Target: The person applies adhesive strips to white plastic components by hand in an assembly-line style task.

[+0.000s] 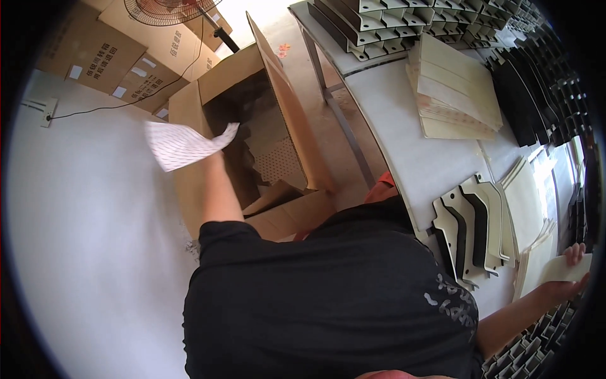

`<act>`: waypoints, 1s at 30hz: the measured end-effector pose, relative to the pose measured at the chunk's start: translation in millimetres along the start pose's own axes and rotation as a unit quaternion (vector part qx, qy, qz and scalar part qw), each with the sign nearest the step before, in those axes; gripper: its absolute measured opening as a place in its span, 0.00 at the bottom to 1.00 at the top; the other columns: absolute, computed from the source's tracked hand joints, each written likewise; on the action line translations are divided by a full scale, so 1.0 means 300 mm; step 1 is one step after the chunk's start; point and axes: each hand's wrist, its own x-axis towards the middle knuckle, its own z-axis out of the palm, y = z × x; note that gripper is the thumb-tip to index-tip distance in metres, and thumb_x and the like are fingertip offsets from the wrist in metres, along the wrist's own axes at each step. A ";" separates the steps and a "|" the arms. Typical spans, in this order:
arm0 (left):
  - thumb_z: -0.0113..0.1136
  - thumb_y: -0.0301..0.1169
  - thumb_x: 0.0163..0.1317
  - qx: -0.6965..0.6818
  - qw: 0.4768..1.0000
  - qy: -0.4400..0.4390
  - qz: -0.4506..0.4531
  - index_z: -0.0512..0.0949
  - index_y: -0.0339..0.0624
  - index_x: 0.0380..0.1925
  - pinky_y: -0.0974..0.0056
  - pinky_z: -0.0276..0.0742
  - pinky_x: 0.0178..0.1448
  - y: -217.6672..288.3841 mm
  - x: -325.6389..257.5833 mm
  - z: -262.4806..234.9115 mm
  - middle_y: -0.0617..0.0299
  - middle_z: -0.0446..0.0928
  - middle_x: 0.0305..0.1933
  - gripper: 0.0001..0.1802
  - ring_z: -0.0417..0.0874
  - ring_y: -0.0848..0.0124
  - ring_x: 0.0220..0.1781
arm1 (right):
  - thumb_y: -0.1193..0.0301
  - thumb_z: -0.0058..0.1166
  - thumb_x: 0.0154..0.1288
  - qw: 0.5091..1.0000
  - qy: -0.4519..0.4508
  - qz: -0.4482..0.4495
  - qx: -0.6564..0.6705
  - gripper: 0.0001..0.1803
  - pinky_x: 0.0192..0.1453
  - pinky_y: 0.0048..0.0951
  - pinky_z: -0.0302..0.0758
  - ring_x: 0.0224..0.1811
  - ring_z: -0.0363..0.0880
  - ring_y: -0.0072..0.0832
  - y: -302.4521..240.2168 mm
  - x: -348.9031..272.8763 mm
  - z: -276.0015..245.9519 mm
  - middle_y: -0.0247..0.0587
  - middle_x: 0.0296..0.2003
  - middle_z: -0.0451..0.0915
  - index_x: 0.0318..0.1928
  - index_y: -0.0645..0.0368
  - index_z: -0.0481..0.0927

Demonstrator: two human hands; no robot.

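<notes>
My left hand (216,156) is stretched out over an open cardboard box (287,215), mostly hidden behind a white paper sheet with rows of reddish marks (183,148). The sheet curls out on both sides of the hand and is held in it. Far to the right, at the picture's rim, my right hand (573,278) grips a flat cream-coloured piece (558,270). Close by it lie a stack of pale sheets (533,259) and several cream bracket-shaped parts with black strips (473,221) on the white table (385,95).
A stack of cream sheets (457,88) lies on the table, beside black strips (514,95) and piled cream parts (385,28). Closed cartons (113,54) and a fan (167,7) stand behind the open box. A white wall (82,240) borders the left.
</notes>
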 end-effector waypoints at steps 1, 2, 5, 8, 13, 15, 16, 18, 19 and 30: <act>0.54 0.42 0.61 0.077 0.984 -0.120 -0.110 0.67 0.38 0.62 0.57 0.63 0.69 -0.027 -0.128 0.121 0.46 0.67 0.66 0.31 0.68 0.57 0.66 | 0.44 0.56 0.58 0.997 -0.019 0.069 -0.018 0.44 0.49 0.25 0.65 0.40 0.65 0.21 0.007 -0.065 0.043 0.35 0.41 0.69 0.57 0.72 0.66; 0.54 0.42 0.61 0.070 0.983 -0.138 -0.099 0.67 0.38 0.62 0.57 0.63 0.69 -0.026 -0.167 0.162 0.46 0.67 0.66 0.31 0.68 0.57 0.66 | 0.44 0.56 0.58 0.998 -0.003 0.063 -0.031 0.44 0.49 0.25 0.65 0.40 0.65 0.21 0.009 -0.123 0.058 0.35 0.41 0.69 0.57 0.72 0.66; 0.52 0.41 0.62 0.193 0.897 -0.381 0.114 0.69 0.36 0.60 0.57 0.71 0.60 -0.050 -0.231 0.181 0.46 0.72 0.60 0.28 0.75 0.56 0.56 | 0.50 0.44 0.70 0.841 0.336 -0.079 -0.417 0.32 0.45 0.22 0.66 0.39 0.70 0.23 0.121 -0.208 0.142 0.38 0.40 0.74 0.58 0.69 0.69; 0.50 0.40 0.63 0.215 0.736 -0.548 0.334 0.71 0.35 0.58 0.56 0.76 0.53 0.312 -0.277 0.120 0.46 0.75 0.56 0.27 0.80 0.56 0.49 | 0.69 0.54 0.66 0.745 0.245 -0.017 -0.620 0.19 0.55 0.26 0.73 0.48 0.77 0.26 0.177 -0.240 0.351 0.41 0.42 0.80 0.56 0.62 0.75; 0.51 0.40 0.69 -0.216 0.773 -0.573 0.167 0.75 0.41 0.27 0.72 0.65 0.20 1.333 -0.330 -0.254 0.64 0.74 0.22 0.16 0.71 0.75 0.18 | 0.80 0.56 0.63 0.755 0.165 -0.002 -0.635 0.22 0.52 0.25 0.77 0.43 0.80 0.24 0.227 -0.275 0.506 0.38 0.45 0.79 0.58 0.59 0.69; 0.53 0.36 0.68 -0.469 0.519 -0.663 0.267 0.75 0.36 0.44 0.71 0.71 0.39 1.606 -0.579 -0.330 0.58 0.77 0.40 0.14 0.78 0.72 0.38 | 0.82 0.55 0.62 0.723 0.107 -0.035 -0.682 0.18 0.49 0.25 0.79 0.42 0.81 0.25 0.278 -0.233 0.618 0.38 0.41 0.80 0.52 0.61 0.71; 0.58 0.37 0.64 -0.507 0.499 -0.656 0.253 0.71 0.36 0.55 0.68 0.73 0.47 1.725 -0.774 -0.369 0.55 0.75 0.51 0.23 0.77 0.70 0.47 | 0.83 0.55 0.61 0.721 0.080 -0.022 -0.688 0.17 0.48 0.25 0.79 0.42 0.82 0.26 0.299 -0.208 0.680 0.38 0.40 0.80 0.51 0.61 0.71; 0.71 0.37 0.51 -0.501 0.371 -0.715 0.316 0.68 0.40 0.61 0.64 0.71 0.56 1.912 -1.057 -0.427 0.55 0.72 0.57 0.37 0.76 0.69 0.54 | 0.83 0.55 0.59 0.723 0.023 -0.011 -0.690 0.16 0.46 0.25 0.80 0.40 0.83 0.28 0.310 -0.167 0.752 0.39 0.38 0.81 0.48 0.62 0.73; 0.74 0.33 0.49 -0.501 0.357 -0.726 0.308 0.72 0.40 0.57 0.69 0.74 0.49 1.955 -1.174 -0.469 0.58 0.76 0.49 0.34 0.79 0.73 0.47 | 0.84 0.56 0.58 0.724 -0.008 -0.013 -0.689 0.15 0.45 0.25 0.80 0.40 0.83 0.28 0.307 -0.158 0.767 0.39 0.37 0.81 0.46 0.62 0.73; 0.68 0.19 0.54 -0.521 0.369 -0.740 0.211 0.76 0.32 0.48 0.73 0.81 0.41 1.985 -1.258 -0.474 0.56 0.82 0.36 0.20 0.83 0.74 0.37 | 0.73 0.62 0.58 0.740 0.175 0.040 -0.648 0.11 0.35 0.26 0.76 0.32 0.82 0.29 0.235 -0.381 0.527 0.44 0.29 0.83 0.42 0.60 0.80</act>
